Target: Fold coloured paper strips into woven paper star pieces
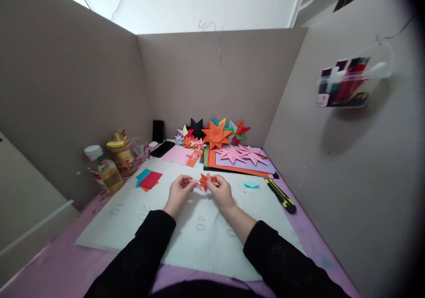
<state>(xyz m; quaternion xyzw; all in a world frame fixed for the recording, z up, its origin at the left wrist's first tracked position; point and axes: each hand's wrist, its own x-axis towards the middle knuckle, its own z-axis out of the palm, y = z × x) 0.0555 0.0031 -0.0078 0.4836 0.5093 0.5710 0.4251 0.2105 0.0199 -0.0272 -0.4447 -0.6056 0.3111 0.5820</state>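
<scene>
Above the middle of the white sheet (186, 245), my two hands hold a small orange and pink paper star (203, 181). My right hand (220, 191) grips its right side, the thumb pressed on the front. On the left, the fingers of my left hand (180, 189) pinch a pink folded paper piece (195, 184) at the star's edge. Whether that piece is joined to the star I cannot tell. A folded turquoise paper (251, 185) lies to the right of my right hand. Red, blue and orange paper squares (150, 180) lie to the left.
Finished paper stars (216, 134) stand against the back panel. Pink stars (231, 153) lie on stacked coloured sheets (212, 160). A yellow-black utility knife (280, 195) is at right. A glue bottle (111, 176), a jar (122, 156) and a phone (162, 149) sit at left.
</scene>
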